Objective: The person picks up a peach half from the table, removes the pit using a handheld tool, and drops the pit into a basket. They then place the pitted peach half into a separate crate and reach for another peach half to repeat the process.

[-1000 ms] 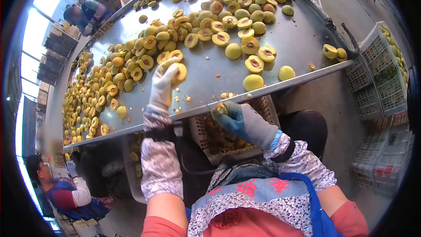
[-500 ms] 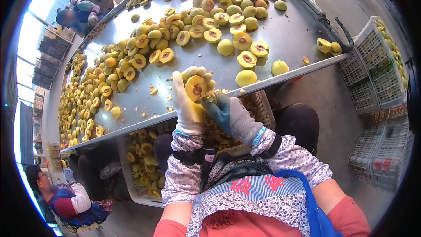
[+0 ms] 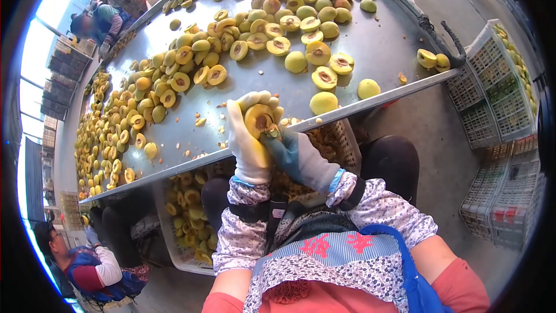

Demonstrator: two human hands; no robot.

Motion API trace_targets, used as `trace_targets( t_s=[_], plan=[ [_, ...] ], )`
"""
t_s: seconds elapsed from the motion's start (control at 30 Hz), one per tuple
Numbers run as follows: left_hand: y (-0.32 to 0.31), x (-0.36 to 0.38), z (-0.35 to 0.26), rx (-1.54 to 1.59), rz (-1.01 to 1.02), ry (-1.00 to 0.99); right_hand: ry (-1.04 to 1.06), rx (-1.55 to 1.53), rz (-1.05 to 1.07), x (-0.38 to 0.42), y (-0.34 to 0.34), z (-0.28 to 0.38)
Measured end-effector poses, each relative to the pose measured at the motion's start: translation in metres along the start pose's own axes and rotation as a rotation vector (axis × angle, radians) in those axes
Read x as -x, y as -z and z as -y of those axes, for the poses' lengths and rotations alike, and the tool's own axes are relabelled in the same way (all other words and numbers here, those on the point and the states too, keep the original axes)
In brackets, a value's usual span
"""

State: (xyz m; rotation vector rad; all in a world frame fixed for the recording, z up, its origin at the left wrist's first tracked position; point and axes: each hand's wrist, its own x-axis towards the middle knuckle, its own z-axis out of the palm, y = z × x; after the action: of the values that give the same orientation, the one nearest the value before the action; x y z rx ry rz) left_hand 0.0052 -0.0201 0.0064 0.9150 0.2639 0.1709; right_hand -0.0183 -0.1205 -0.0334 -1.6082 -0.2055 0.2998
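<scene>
My left hand [image 3: 251, 133], in a white glove stained yellow, is wrapped round a halved yellow fruit [image 3: 258, 119] with its cut face up. Against the cut face press the closed fingers of my right hand [image 3: 295, 153], gloved in grey and teal; brownish bits show at its fingertips, and what exactly they grip is too small to tell. Both hands are just above the near edge of the metal table [image 3: 231, 90]. Beyond them lie many halved fruits [image 3: 278, 46], several with brown pits or hollows showing.
Below the table edge stand a crate of fruit halves [image 3: 188, 265] and a crate of scraps [image 3: 349, 145]. Stacked crates [image 3: 495, 87] are at the right. One person [image 3: 98, 269] sits at lower left; another [image 3: 101, 23] leans over the table's far left side.
My right hand has shifted slightly left and down at the fruit's cut face. The person at upper left has moved an arm down towards the table.
</scene>
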Motion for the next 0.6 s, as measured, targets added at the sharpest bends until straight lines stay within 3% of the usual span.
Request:
trace_targets(
  t_s=[0.2, 0.3, 0.37, 0.6],
  plan=[
    [-0.002, 0.003, 0.007, -0.157, 0.073, -0.16, -0.014, -0.138, 0.02, 0.001, -0.001, -0.006],
    [0.002, 0.002, 0.011, -0.147, 0.084, -0.139, -0.034, -0.081, 0.039, 0.001, 0.003, -0.004],
    [0.002, 0.004, 0.013, -0.304, 0.108, -0.275, -0.023, 0.003, 0.035, 0.001, 0.005, -0.004],
    [0.01, -0.002, 0.003, -0.375, 0.179, -0.168, -0.043, 0.038, 0.026, 0.003, -0.001, -0.012]
  ],
)
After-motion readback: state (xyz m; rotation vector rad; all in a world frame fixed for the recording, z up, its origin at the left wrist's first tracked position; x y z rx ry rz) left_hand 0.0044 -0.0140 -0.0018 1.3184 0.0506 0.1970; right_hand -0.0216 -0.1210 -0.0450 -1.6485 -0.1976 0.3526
